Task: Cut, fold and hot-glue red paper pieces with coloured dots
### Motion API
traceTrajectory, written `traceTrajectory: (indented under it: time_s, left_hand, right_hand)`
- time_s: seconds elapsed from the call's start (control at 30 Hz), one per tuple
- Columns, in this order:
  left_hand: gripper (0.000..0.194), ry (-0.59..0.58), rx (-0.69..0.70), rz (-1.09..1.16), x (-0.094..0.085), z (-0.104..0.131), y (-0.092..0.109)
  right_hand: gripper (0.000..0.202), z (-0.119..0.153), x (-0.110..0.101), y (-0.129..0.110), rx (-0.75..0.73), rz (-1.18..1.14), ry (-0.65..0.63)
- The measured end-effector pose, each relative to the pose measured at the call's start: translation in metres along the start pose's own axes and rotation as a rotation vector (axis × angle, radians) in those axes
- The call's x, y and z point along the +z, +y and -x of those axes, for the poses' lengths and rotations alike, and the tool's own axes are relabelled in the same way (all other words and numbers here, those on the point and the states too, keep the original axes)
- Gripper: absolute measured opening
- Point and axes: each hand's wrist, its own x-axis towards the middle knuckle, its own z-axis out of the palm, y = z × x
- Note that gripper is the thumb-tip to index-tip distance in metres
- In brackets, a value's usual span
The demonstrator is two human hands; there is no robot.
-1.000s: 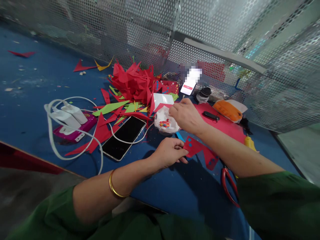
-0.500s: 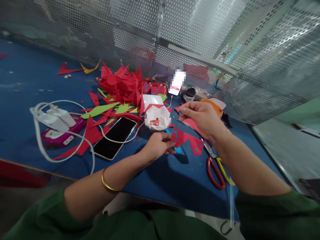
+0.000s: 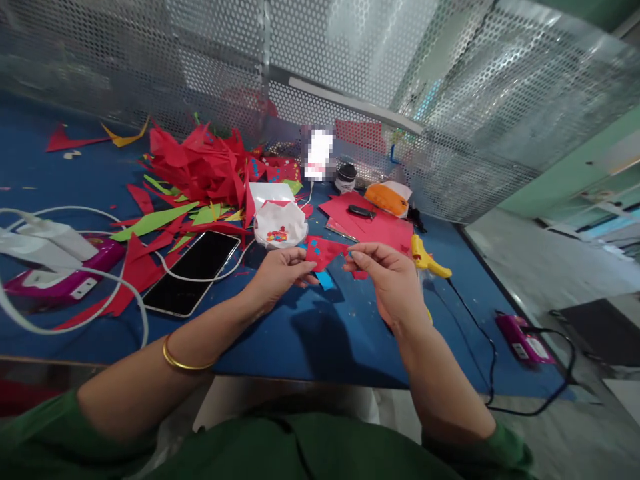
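Two bare hands at a blue worktable [image 3: 370, 360]; clock positions are taken about the red cut-out [image 3: 325, 250], one piece, which lies at the centre, raised above the tabletop, with at least two blue dots visible on it. The left hand [image 3: 280, 277], at 8 o'clock, grips its left end between thumb and fingers. The right hand [image 3: 393, 277], at 4 o'clock, has thumb and forefinger pinched narrow on one small blue chip [image 3: 350, 254]; whether it touches the cut-out cannot be told. One blue strip [image 3: 326, 280] lies at 6 o'clock. At 10 o'clock, one white-lined bowl [image 3: 281, 220] contains coloured chips too small to count; beyond it is a heap of red paper [image 3: 197, 167]. Two phones: one dark-screened phone [image 3: 193, 273] at 9 o'clock, one lit phone [image 3: 319, 153] at 12, its display pixelated and unreadable. One black-lidded jar [image 3: 345, 177] stands at 1 o'clock; one black fob [image 3: 361, 212] rests on red sheets [image 3: 385, 230] at 2. One yellow glue gun [image 3: 430, 259] lies at 3 o'clock. Two purple power blocks: one far out at 9 o'clock [image 3: 65, 283], bearing two white plugs [image 3: 57, 240], the other between 3 and 4; their markings are too small to read.
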Motion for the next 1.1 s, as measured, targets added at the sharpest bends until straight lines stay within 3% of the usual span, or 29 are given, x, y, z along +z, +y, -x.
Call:
traceTrajectory:
  time_s: [0.27,0.63,0.87,1.1]
  left_hand:
    - [0.023,-0.01,0.019,-0.033,0.0,-0.002,-0.002]
    - [0.016,-0.029,0.051,-0.11,0.001,0.001,-0.002]
    - [0.019,-0.053,0.071,-0.095,0.002,0.004,0.0]
    - [0.016,-0.104,0.087,-0.107,0.006,0.01,0.003]
  right_hand:
    - [0.015,0.004,-0.002,0.012,0.03,-0.029,0.035]
    - [0.013,0.009,-0.007,0.008,-0.065,0.142,0.032]
    - [0.005,0.038,-0.011,-0.008,-0.126,0.323,0.045]
    - [0.01,0.055,0.007,0.014,-0.142,0.319,0.083]
